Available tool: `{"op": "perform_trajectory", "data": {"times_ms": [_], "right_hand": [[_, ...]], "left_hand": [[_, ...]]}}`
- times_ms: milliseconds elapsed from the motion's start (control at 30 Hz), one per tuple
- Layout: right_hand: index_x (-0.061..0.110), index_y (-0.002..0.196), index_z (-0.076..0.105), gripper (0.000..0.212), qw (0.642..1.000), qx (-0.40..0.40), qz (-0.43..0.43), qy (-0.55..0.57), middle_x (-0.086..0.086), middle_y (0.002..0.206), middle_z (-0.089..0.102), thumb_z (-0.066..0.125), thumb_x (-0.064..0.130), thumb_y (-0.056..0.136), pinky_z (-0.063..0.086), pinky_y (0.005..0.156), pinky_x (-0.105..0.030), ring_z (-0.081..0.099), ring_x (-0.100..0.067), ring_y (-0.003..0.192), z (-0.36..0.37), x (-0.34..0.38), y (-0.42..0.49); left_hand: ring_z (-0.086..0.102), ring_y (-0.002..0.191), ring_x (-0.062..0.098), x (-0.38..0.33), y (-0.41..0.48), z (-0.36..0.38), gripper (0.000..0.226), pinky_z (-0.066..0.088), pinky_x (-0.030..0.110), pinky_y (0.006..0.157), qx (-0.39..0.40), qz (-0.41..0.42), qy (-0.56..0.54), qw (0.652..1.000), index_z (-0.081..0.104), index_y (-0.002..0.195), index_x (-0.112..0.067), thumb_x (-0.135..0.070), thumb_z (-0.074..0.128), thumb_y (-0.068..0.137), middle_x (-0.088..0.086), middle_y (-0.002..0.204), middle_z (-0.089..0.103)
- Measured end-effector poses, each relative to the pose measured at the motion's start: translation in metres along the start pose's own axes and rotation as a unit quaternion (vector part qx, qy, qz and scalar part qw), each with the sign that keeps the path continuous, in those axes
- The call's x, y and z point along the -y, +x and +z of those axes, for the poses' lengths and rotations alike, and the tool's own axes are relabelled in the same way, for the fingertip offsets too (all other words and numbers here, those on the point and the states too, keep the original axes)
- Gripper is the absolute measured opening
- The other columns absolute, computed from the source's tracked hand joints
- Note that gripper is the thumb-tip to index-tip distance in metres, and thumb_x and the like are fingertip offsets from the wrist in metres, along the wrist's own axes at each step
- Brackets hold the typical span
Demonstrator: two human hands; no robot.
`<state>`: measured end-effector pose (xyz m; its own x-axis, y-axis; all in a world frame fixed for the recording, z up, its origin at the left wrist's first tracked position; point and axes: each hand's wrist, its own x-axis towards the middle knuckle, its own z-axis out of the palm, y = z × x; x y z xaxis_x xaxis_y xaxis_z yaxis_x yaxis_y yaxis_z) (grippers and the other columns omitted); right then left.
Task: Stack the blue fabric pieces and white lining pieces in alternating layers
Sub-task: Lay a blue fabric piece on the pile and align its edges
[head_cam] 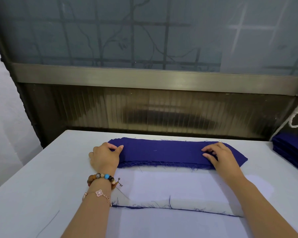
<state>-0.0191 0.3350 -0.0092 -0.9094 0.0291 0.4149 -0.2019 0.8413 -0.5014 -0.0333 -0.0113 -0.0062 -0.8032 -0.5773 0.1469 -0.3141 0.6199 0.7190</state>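
1. The left hand (pixel 105 156) grips the left end of the blue fabric stack (pixel 162 152), thumb on top and fingers curled at the end.
2. The right hand (pixel 219 156) lies on the stack's right end with bent fingers on top. Its thumb is hidden, so I cannot tell whether it pinches or only presses.
3. The stack's long axis runs left to right, and with one hand at each end, neither is nearer.
4. The white lining (pixel 175 186) lies flat just near of the stack, between the forearms. A frayed blue edge (pixel 179 209) shows from under it, so layers seem laid already.
5. Judgement: any piece taken from the stack must come toward the person onto the lining, keeping the same left-right axis.
6. A second blue pile (pixel 292 146) sits at the far right of the bench (pixel 33 186).
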Motion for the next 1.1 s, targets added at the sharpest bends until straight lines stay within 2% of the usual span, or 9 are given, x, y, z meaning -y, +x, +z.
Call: {"op": "perform_trajectory", "data": {"times_ms": [133, 233, 367, 467, 567, 700, 867, 933, 1100], "right_hand": [[0.015, 0.105, 0.069, 0.016, 1.0, 0.003, 0.002, -0.004, 0.001, 0.104, 0.055, 0.065, 0.012, 0.089, 0.047, 0.091, -0.033, 0.051, -0.02, 0.1, 0.0, 0.0002, 0.0001], [0.014, 0.106, 0.068, 0.017, 1.0, 0.005, 0.004, -0.006, 0.0, 0.106, 0.056, 0.065, 0.013, 0.089, 0.046, 0.092, -0.033, 0.051, -0.02, 0.101, -0.0005, 0.0009, 0.0002], [0.015, 0.107, 0.068, 0.018, 1.0, 0.009, 0.009, -0.007, -0.001, 0.109, 0.056, 0.064, 0.013, 0.09, 0.046, 0.093, -0.033, 0.051, -0.02, 0.103, -0.001, 0.0019, -0.0004], [0.015, 0.107, 0.068, 0.018, 1.0, 0.014, 0.014, -0.006, -0.002, 0.109, 0.056, 0.064, 0.013, 0.09, 0.047, 0.093, -0.034, 0.051, -0.021, 0.104, -0.0015, 0.0031, -0.0006], [0.015, 0.107, 0.068, 0.017, 1.0, 0.016, 0.017, -0.004, -0.002, 0.108, 0.056, 0.063, 0.013, 0.09, 0.047, 0.094, -0.035, 0.051, -0.021, 0.104, -0.0021, 0.0039, -0.0011], [0.015, 0.107, 0.068, 0.017, 1.0, 0.018, 0.016, -0.006, -0.002, 0.109, 0.056, 0.063, 0.013, 0.091, 0.046, 0.094, -0.033, 0.051, -0.021, 0.104, -0.0022, 0.0041, -0.0009], [0.014, 0.107, 0.068, 0.017, 1.0, 0.02, 0.014, -0.005, -0.002, 0.107, 0.055, 0.062, 0.011, 0.091, 0.045, 0.094, -0.034, 0.05, -0.022, 0.104, -0.0016, 0.0035, -0.0007], [0.015, 0.107, 0.068, 0.017, 1.0, 0.024, 0.015, -0.008, -0.001, 0.108, 0.055, 0.062, 0.012, 0.091, 0.045, 0.094, -0.035, 0.05, -0.022, 0.105, -0.0013, 0.0029, -0.0009], [0.025, 0.107, 0.067, 0.02, 0.999, 0.039, -0.028, -0.015, 0.008, 0.108, 0.057, 0.068, 0.026, 0.087, 0.041, 0.093, -0.027, 0.049, -0.013, 0.105, -0.0028, 0.0074, -0.0028]], "left_hand": [[0.05, 0.107, 0.033, -0.0034, -0.0029, 0.0003, 0.027, 0.029, 0.029, 0.079, -0.02, 0.011, -0.015, 1.0, 0.07, 0.099, -0.009, -0.035, 0.065, 0.091, 0.016, 0.111, 0.061], [0.051, 0.11, 0.033, -0.0042, -0.0019, 0.0003, 0.028, 0.036, 0.032, 0.085, -0.021, 0.009, -0.045, 0.999, 0.06, 0.114, -0.005, -0.023, 0.063, 0.094, 0.019, 0.116, 0.06], [0.052, 0.116, 0.033, -0.0004, 0.0003, 0.0005, 0.04, 0.043, 0.037, 0.092, -0.011, 0.001, -0.028, 1.0, 0.056, 0.125, -0.005, -0.031, 0.06, 0.095, 0.018, 0.123, 0.059], [0.054, 0.112, 0.032, 0.0, 0.0027, 0.0012, 0.047, 0.046, 0.037, 0.085, 0.004, -0.008, -0.04, 0.999, 0.058, 0.12, -0.008, -0.042, 0.067, 0.088, 0.014, 0.119, 0.062], [0.057, 0.109, 0.031, 0.0008, 0.0048, 0.0019, 0.048, 0.048, 0.038, 0.084, 0.019, -0.02, -0.071, 0.997, 0.058, 0.116, -0.01, -0.041, 0.074, 0.083, 0.011, 0.114, 0.064], [0.057, 0.104, 0.031, 0.0009, 0.0042, 0.0013, 0.033, 0.048, 0.037, 0.08, 0.011, -0.002, -0.088, 0.996, 0.058, 0.108, -0.016, -0.033, 0.074, 0.084, 0.011, 0.109, 0.063], [0.057, 0.105, 0.03, -0.0006, 0.0007, 0.0001, 0.015, 0.047, 0.036, 0.077, -0.012, 0.044, -0.032, 0.998, 0.07, 0.097, -0.02, -0.033, 0.068, 0.089, 0.012, 0.112, 0.063], [0.054, 0.107, 0.03, -0.0014, -0.0005, 0.0, 0.022, 0.047, 0.037, 0.079, -0.023, 0.047, -0.008, 0.999, 0.07, 0.102, -0.02, -0.037, 0.068, 0.089, 0.011, 0.114, 0.062], [0.045, 0.119, 0.029, -0.0048, 0.0001, 0.0048, 0.068, 0.046, 0.04, 0.092, 0.014, 0.059, 0.066, 0.996, 0.051, 0.135, -0.02, -0.059, 0.066, 0.082, 0.009, 0.129, 0.055]]}}
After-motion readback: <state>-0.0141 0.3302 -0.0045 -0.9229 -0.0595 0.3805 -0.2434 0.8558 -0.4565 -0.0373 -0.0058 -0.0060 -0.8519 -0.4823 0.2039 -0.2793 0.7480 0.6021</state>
